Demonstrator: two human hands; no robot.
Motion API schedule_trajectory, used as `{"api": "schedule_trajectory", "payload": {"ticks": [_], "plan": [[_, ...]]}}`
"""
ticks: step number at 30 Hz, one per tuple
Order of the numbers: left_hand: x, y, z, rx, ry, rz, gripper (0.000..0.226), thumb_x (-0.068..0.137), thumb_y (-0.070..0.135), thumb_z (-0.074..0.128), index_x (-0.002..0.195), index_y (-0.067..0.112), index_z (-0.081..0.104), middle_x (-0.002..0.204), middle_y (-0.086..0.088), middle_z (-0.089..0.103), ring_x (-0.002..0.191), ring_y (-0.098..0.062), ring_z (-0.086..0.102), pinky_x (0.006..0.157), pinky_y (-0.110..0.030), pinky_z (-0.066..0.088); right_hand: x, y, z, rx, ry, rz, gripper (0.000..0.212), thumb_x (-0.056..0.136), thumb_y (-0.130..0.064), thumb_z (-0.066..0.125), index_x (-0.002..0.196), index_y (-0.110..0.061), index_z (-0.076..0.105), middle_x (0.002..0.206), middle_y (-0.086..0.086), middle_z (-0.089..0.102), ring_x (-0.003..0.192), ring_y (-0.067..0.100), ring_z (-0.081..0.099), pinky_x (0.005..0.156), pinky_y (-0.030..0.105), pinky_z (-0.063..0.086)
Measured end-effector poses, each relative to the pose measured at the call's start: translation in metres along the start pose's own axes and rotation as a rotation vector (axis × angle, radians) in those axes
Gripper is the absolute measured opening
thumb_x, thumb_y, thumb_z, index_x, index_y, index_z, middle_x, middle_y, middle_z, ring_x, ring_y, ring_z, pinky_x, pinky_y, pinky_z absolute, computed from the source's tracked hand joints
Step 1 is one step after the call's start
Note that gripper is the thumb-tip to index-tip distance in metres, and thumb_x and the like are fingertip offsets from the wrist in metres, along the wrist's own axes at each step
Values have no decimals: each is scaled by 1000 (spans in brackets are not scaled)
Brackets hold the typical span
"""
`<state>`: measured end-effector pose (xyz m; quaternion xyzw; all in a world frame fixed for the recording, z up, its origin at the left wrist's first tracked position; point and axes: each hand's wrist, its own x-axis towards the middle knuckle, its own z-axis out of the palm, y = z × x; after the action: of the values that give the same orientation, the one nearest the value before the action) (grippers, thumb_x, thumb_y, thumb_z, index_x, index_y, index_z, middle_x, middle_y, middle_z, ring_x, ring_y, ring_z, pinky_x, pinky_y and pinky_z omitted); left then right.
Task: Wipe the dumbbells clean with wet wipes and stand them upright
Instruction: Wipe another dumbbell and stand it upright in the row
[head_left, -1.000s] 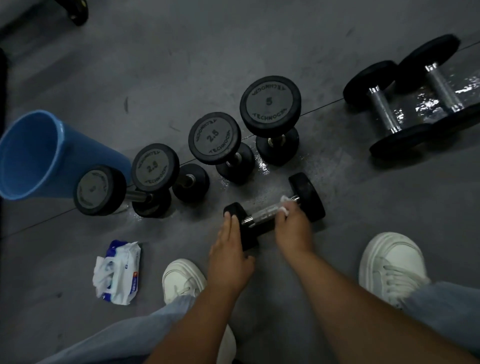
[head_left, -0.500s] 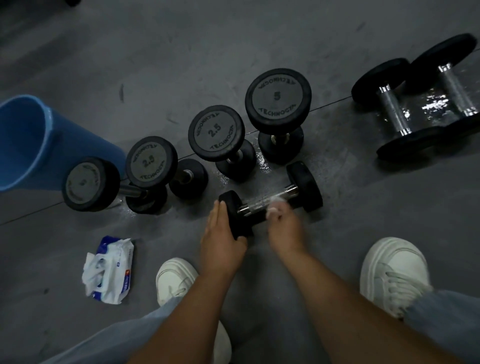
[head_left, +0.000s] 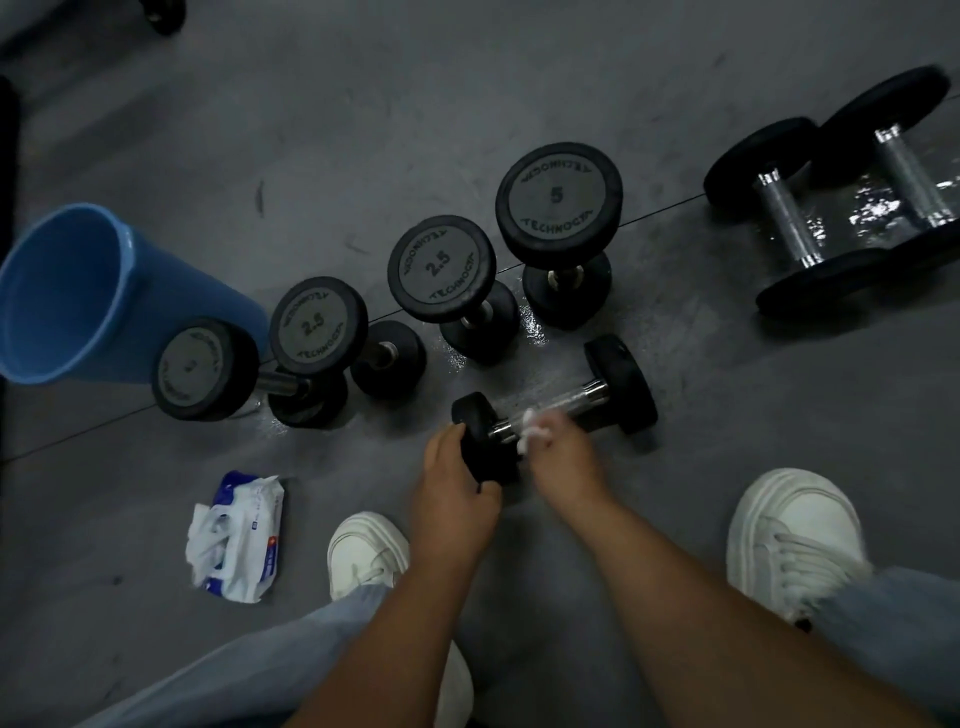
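A small black dumbbell (head_left: 618, 382) with a chrome handle lies on its side on the grey floor in front of me. My left hand (head_left: 454, 480) grips its near left head. My right hand (head_left: 563, 457) holds a white wet wipe (head_left: 532, 428) against the left part of the handle. Behind it several black dumbbells stand upright in a row, one marked 5 (head_left: 558, 205) and two marked 2.5 (head_left: 440, 267) (head_left: 317, 325). Two larger dumbbells (head_left: 789, 223) lie on their sides at the far right.
A blue bucket (head_left: 67, 291) lies tipped at the left, beside the upright row. A pack of wet wipes (head_left: 236, 535) lies on the floor at the lower left. My white shoes (head_left: 363, 556) (head_left: 795, 535) flank my arms. Wet patches shine on the floor.
My right hand slid the wipe leftward along the handle, toward the head my left hand holds. My left fingers curled more around that head. The camera shifted slightly.
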<state>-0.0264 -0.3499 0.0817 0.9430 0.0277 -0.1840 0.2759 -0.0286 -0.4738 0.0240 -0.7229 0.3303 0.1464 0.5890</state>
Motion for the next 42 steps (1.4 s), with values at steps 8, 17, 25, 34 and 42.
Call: {"api": "schedule_trajectory", "payload": {"ticks": [8, 17, 25, 34, 42], "plan": [[-23, 5, -3, 49, -117, -5, 81, 81, 14, 69, 152, 19, 30, 140, 1, 33, 117, -20, 54, 91, -22, 41, -10, -7, -10, -39, 89, 25, 7, 93, -16, 54, 94, -19, 60, 93, 9, 68, 87, 26, 65, 69, 29, 48], [-39, 4, -4, -30, -170, -74, 89, 78, 12, 65, 154, 29, 22, 128, 0, 37, 103, -24, 64, 87, -36, 53, -32, -2, -18, -88, -87, 48, 13, 91, -13, 57, 82, -21, 60, 84, 8, 65, 72, 21, 64, 66, 31, 52], [-32, 2, 4, 35, -229, -120, 88, 81, 19, 66, 155, 23, 19, 127, -3, 32, 103, -26, 58, 94, -34, 48, -27, -1, -25, -216, -58, 59, 7, 91, -26, 59, 97, -22, 61, 93, 10, 69, 83, 27, 67, 77, 37, 56], [-28, -6, 16, -173, 28, -189, 48, 83, 16, 65, 128, 20, 49, 127, -2, 60, 104, -21, 63, 88, -34, 50, -17, -9, -27, -456, 2, -67, 11, 94, -28, 54, 96, -19, 58, 90, 5, 62, 86, 25, 58, 67, 25, 38], [-17, -18, 14, -252, 53, -323, 47, 90, 49, 63, 128, 23, 56, 90, 9, 65, 86, -15, 64, 80, -33, 51, -35, 8, -15, -511, -66, -153, 22, 98, -22, 46, 108, -16, 64, 109, 9, 67, 104, 28, 61, 79, 25, 41]]}}
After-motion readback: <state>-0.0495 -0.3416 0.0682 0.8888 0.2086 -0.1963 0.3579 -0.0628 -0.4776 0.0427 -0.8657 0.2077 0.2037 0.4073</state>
